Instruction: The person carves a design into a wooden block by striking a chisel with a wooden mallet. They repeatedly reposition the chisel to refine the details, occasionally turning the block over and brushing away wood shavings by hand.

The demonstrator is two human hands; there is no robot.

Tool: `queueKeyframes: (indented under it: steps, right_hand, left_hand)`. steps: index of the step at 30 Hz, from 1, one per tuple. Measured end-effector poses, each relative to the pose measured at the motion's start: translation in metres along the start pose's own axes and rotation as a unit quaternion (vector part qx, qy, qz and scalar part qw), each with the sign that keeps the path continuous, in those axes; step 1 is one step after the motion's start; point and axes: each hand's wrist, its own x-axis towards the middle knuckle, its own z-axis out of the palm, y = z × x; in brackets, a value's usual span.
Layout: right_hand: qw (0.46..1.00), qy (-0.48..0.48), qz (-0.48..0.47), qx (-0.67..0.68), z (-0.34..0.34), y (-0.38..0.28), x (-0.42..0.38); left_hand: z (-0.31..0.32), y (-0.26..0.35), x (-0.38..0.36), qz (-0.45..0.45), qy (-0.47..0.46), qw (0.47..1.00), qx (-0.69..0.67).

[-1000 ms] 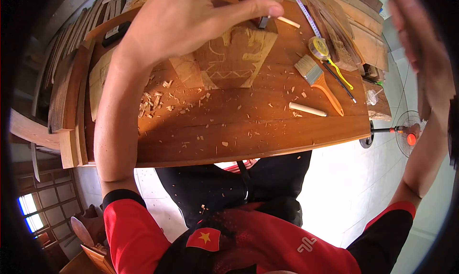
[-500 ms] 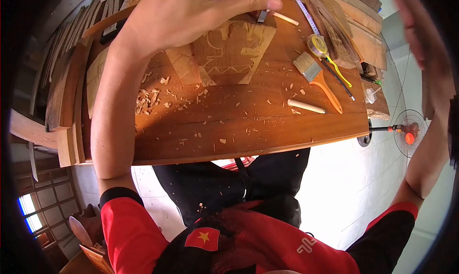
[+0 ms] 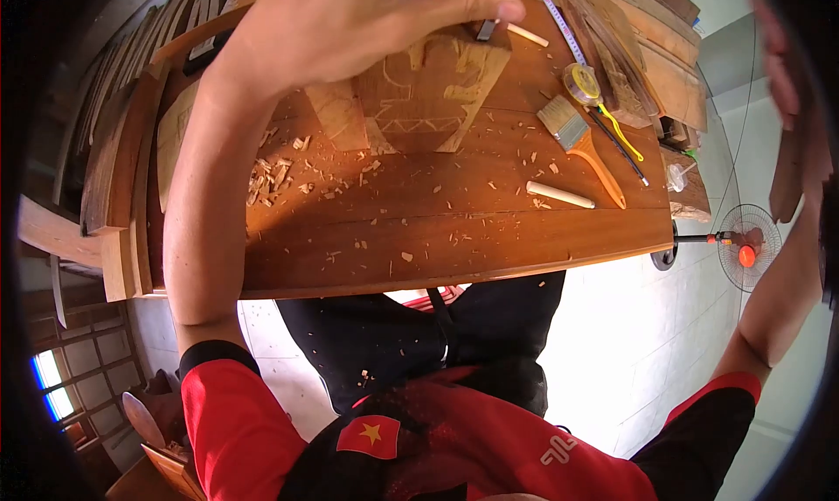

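My left hand (image 3: 350, 29) reaches over the top of the table, its thumb stretched along a chisel whose squared metal blade (image 3: 487, 31) shows below the thumb. The other fingers are hidden behind the hand. Under it lies a wooden board (image 3: 419, 108) with a relief pattern, raised outlines and a zigzag band. The blade is by the board's upper right corner; whether it touches cannot be made out. Raised at the far right, my right hand (image 3: 780, 73) is partly dark and blurred. A brown wooden handle (image 3: 788, 176) sticks out below its fingers.
Wood shavings (image 3: 273, 178) lie scattered on the brown table (image 3: 350, 256). On its right are a paintbrush (image 3: 581, 143), a tape measure (image 3: 581, 83), a dark pencil (image 3: 620, 143) and a pale dowel (image 3: 559, 194). Planks (image 3: 118, 173) line the left edge; a fan (image 3: 749, 248) stands beyond.
My right hand has shifted slightly outward to the right. My left hand and the chisel have moved slightly right over the board.
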Motion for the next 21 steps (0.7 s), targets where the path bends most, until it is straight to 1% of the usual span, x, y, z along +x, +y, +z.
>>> queueKeyframes:
  steps: [3, 5, 7, 10, 11, 14, 17, 21]
  right_hand:
    - [1.0, 0.001, 0.001, -0.002, -0.005, 0.003, -0.001]
    - [1.0, 0.001, 0.001, -0.002, -0.005, 0.003, -0.003]
    - [1.0, 0.001, 0.001, -0.001, -0.002, 0.002, -0.002]
    - [1.0, 0.002, 0.004, -0.003, -0.005, 0.006, -0.002]
    - [1.0, 0.003, 0.003, -0.004, -0.005, 0.006, -0.003]
    - [1.0, 0.001, 0.002, 0.0, -0.002, 0.005, -0.002]
    - [1.0, 0.003, 0.007, -0.002, -0.002, 0.007, -0.003]
    - [1.0, 0.003, 0.006, 0.001, -0.002, 0.005, -0.003]
  left_hand:
    - [-0.003, 0.005, -0.002, -0.05, -0.029, 0.998, 0.02]
    - [-0.006, 0.005, 0.0, -0.052, -0.031, 0.998, 0.022]
    - [-0.003, -0.003, 0.001, -0.029, -0.019, 0.999, -0.016]
    - [-0.005, 0.006, 0.0, -0.072, -0.025, 0.997, -0.025]
    - [-0.007, 0.011, 0.0, -0.08, -0.033, 0.996, -0.008]
    - [-0.006, 0.005, 0.0, -0.058, -0.031, 0.998, -0.002]
    - [-0.004, 0.012, 0.0, -0.052, -0.023, 0.998, 0.001]
    - [-0.003, 0.006, 0.001, -0.044, -0.022, 0.998, -0.03]
